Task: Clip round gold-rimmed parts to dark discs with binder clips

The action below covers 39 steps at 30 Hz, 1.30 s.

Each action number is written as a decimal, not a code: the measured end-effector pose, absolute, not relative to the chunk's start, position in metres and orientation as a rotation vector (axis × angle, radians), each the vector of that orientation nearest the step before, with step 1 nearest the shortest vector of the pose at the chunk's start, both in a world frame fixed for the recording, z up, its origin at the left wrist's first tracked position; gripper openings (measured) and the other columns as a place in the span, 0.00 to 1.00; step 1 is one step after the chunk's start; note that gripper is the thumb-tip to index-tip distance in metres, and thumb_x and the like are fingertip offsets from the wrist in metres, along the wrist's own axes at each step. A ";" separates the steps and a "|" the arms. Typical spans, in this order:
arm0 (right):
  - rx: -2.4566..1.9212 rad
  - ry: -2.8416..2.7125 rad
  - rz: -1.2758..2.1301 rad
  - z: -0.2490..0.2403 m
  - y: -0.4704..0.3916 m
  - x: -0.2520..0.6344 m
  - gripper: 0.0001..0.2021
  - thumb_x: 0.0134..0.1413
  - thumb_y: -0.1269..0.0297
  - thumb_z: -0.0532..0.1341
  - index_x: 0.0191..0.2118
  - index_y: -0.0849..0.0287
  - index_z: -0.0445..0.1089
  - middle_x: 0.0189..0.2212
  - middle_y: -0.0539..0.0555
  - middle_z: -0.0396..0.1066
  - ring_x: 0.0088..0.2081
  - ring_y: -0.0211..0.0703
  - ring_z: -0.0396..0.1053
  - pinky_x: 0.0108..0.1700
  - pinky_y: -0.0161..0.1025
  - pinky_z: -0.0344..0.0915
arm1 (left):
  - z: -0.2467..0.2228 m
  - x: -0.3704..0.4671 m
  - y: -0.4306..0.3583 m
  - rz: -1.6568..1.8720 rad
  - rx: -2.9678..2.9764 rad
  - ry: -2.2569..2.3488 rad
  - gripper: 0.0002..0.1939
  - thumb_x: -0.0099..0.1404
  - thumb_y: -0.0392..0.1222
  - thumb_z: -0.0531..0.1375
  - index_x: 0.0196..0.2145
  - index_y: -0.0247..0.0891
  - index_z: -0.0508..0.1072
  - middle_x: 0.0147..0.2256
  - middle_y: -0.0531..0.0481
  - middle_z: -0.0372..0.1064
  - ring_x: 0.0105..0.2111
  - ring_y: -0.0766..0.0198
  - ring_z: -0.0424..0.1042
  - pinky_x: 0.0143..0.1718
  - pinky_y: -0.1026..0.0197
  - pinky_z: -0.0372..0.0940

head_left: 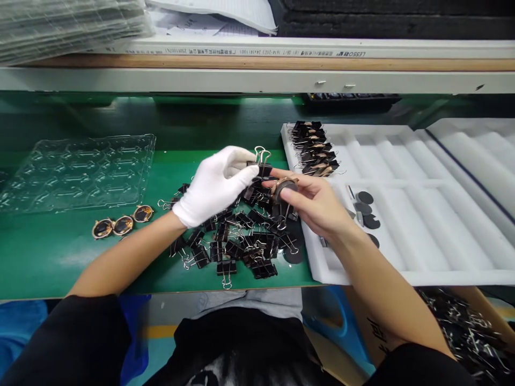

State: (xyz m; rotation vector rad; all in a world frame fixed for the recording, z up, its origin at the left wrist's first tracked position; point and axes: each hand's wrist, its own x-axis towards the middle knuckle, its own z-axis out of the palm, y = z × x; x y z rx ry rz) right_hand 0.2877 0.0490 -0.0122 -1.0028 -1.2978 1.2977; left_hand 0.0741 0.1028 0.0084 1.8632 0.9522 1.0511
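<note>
Two hands at work over a green worktop (72,262). The gloved left hand (215,187) pinches a black binder clip (264,170) between thumb and fingers; the bare right hand (319,206) holds a round watch case (286,186), thumb pressing on its dark disc, fingers curled beneath. Case and clip are near each other above a heap of loose clips (241,241), beside a white foam tray (442,230) bearing a row of clipped cases (316,153). At least three other cases (123,225) lie well apart, to the left. The step in hand, I judge, is clamping disc to case; the next move calls for spreading the clip's mouth and squaring it to the rim. Whether the clip under the case already grips it, I cannot tell
</note>
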 end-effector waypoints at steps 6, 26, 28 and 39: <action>-0.952 -1.406 1.176 -0.013 0.044 0.279 0.10 0.54 0.54 0.75 0.37 0.52 0.83 0.46 0.55 0.80 0.53 0.52 0.75 0.59 0.52 0.71 | 0.009 0.074 0.095 0.897 1.880 0.820 0.16 0.69 0.52 0.63 0.44 0.36 0.73 0.42 0.44 0.78 0.40 0.63 0.78 0.43 0.60 0.73; -1.149 -1.618 1.288 -0.006 0.042 0.286 0.14 0.57 0.51 0.72 0.39 0.55 0.78 0.34 0.54 0.77 0.35 0.46 0.73 0.36 0.41 0.71 | 0.023 0.054 0.109 0.921 2.448 1.014 0.21 0.65 0.53 0.62 0.20 0.38 0.71 0.19 0.55 0.64 0.21 0.69 0.60 0.25 0.61 0.52; -1.147 -1.633 1.239 -0.005 0.044 0.286 0.13 0.58 0.51 0.71 0.39 0.56 0.78 0.36 0.55 0.78 0.37 0.47 0.73 0.38 0.41 0.71 | 0.025 0.051 0.111 0.934 2.397 1.010 0.20 0.66 0.53 0.62 0.21 0.39 0.72 0.20 0.54 0.67 0.22 0.68 0.62 0.25 0.61 0.54; -1.096 -1.735 1.133 -0.007 0.046 0.284 0.11 0.58 0.57 0.70 0.31 0.58 0.74 0.28 0.49 0.70 0.29 0.39 0.64 0.32 0.37 0.61 | 0.023 0.054 0.106 0.970 2.404 0.905 0.22 0.67 0.52 0.62 0.19 0.39 0.71 0.20 0.54 0.66 0.21 0.68 0.62 0.24 0.61 0.55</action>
